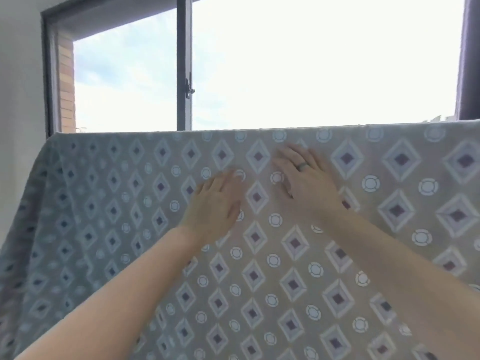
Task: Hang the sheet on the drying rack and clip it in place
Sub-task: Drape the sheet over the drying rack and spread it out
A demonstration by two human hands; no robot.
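A grey-beige sheet [363, 229] printed with diamonds and small circles is spread over the drying rack, which it hides completely. Its top fold runs level across the view just below the window sill, and its left side drops away in loose folds. My left hand [215, 203] lies flat on the sheet near the middle, palm down, fingers slightly apart. My right hand [306, 178] rests flat beside it, a little higher, with a ring on one finger. Neither hand holds anything. No clips are in view.
Behind the rack is a large window [311, 61] with a dark frame, a centre post and a handle [189, 87]. A white wall [20, 100] stands at the left and a dark curtain [470, 61] at the right edge.
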